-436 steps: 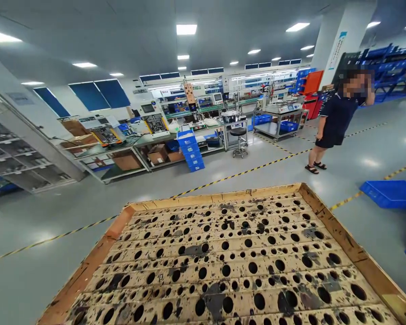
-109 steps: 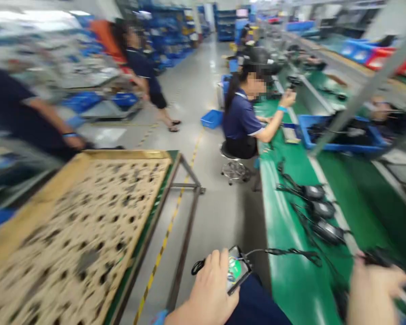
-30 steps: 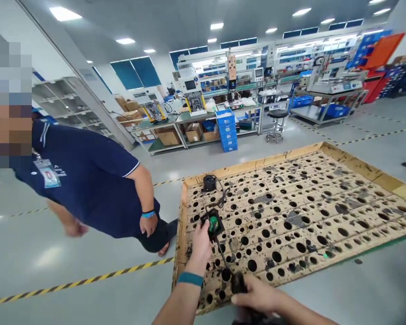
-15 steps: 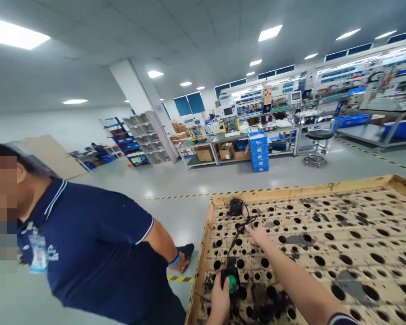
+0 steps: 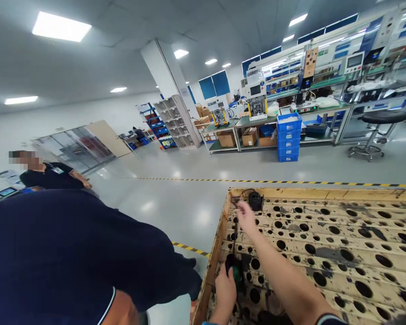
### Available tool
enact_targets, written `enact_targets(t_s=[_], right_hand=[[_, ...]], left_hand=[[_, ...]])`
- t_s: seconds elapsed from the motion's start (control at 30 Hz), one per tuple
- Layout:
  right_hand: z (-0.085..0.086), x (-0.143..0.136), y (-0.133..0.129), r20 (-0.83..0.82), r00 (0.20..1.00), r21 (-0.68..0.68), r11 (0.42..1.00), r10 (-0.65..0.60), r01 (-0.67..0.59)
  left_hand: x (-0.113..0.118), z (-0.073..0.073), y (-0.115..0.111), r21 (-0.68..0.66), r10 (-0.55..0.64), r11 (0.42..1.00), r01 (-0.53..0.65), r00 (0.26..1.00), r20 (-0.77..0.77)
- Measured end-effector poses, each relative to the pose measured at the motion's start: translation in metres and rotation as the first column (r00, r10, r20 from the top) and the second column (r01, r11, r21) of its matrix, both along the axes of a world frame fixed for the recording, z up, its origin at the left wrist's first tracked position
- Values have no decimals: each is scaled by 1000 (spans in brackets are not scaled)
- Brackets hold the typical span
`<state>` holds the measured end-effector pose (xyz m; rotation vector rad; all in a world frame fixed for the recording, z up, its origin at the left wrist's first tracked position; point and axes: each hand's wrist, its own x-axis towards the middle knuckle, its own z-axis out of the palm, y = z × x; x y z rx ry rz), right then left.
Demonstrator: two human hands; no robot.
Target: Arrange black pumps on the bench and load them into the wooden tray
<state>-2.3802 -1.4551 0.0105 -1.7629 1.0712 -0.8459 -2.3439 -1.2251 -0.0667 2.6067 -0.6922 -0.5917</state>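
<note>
In the head view my left hand (image 5: 226, 289) is closed around a black device with a round green part (image 5: 236, 273), low over the left side of a wooden tray with many holes (image 5: 325, 194). My right hand (image 5: 246, 218) reaches to the tray's far left corner, its fingers pinched on a black cable (image 5: 235, 241). The cable runs between the two hands. Just right of my right fingertips stands a round black part (image 5: 256, 201); the cable appears to lead to it. My fingers hide some of the device and cable.
A person in a dark shirt (image 5: 71, 243) is close on my left, leaning beside the tray. Another person (image 5: 52, 175) stands further back. Beyond a striped floor line are stacked blue crates (image 5: 288, 137), a stool (image 5: 368, 135) and workbenches with machines (image 5: 255, 97).
My right hand has moved away from me to the tray's far left corner, with the cable. The nearby person has bent forward. The view has turned left, and my left hand keeps its hold.
</note>
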Motion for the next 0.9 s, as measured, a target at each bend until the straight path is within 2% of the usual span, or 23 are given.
enact_targets(t_s=[0.07,0.1,0.17,0.27,0.33,0.4,0.47,0.53,0.63,0.73,0.8,0.9], right_hand=[[15,19,6,1,976,-59,975,217,-216],[19,19,11,-15,954,-74,951,300,-300],[16,-3,29,-52,913,-77,910,405,-408],[-6,-86,77,-164,847,-16,857,506,-515],[-25,-153,114,-378,738,82,814,559,-575],[-40,-208,147,-528,656,143,818,539,-557],[-49,-240,170,-609,621,125,832,494,-540],[-51,-248,183,-639,620,85,843,455,-531],[-42,-236,185,-633,614,67,824,471,-563],[-32,-216,188,-585,616,6,763,527,-647],[-29,-202,198,-579,624,-38,747,525,-664],[-30,-186,225,-647,630,-20,816,430,-578]], left_hand=[[1,1,0,35,-18,999,14,994,105],[0,4,0,59,-40,998,31,988,151],[-5,11,2,111,-131,988,105,958,257],[-12,19,5,214,-327,940,265,878,351],[-13,21,8,287,-433,893,347,836,338],[-11,21,11,341,-509,847,408,809,295],[-7,20,15,372,-564,810,454,778,278],[-1,19,19,373,-600,789,488,743,296],[11,17,23,370,-671,737,566,677,303],[27,16,26,382,-784,620,686,566,256],[39,16,30,400,-838,545,737,486,248],[58,14,39,424,-874,481,767,379,305]])
